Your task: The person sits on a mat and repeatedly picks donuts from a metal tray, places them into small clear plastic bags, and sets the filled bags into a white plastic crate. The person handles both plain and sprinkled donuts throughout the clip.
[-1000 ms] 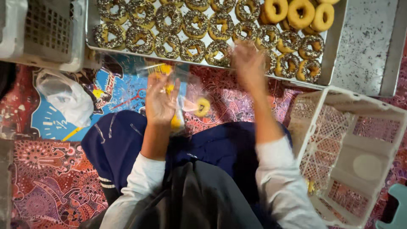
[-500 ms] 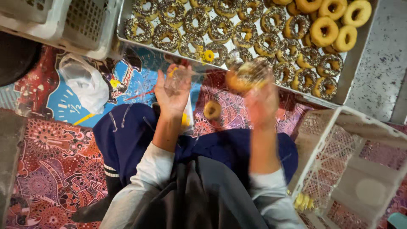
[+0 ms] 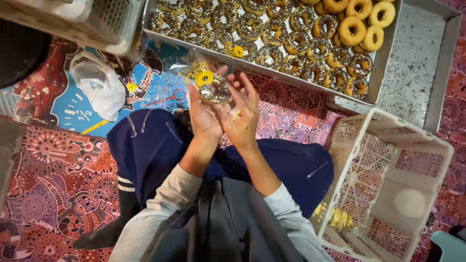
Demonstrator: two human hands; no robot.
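Doughnut (image 3: pixel 214 91) btw. the hands: brown w/ pale speckles, in a clear bag (image 3: pixel 201 73) w/ yellow print. Tray (image 3: pixel 388 58) beyond the hands: grey metal; its doughnuts mostly dark w/ speckles, a few plain golden at the far right. Mat (image 3: pixel 53 194) under the arms: purple-red, dotted animal pattern; blue patch w/ white marks to the left. Trousers (image 3: pixel 150 145) below the hands: navy. Sleeves (image 3: pixel 155 213): light grey. Crate (image 3: pixel 388 194) right of the hands: white lattice, sth. yellow inside.

Matt metal tray (image 3: pixel 412 58), white plastic crate (image 3: pixel 388 189) — glossy, probably plastic, wrapper (image 3: pixel 194 68)
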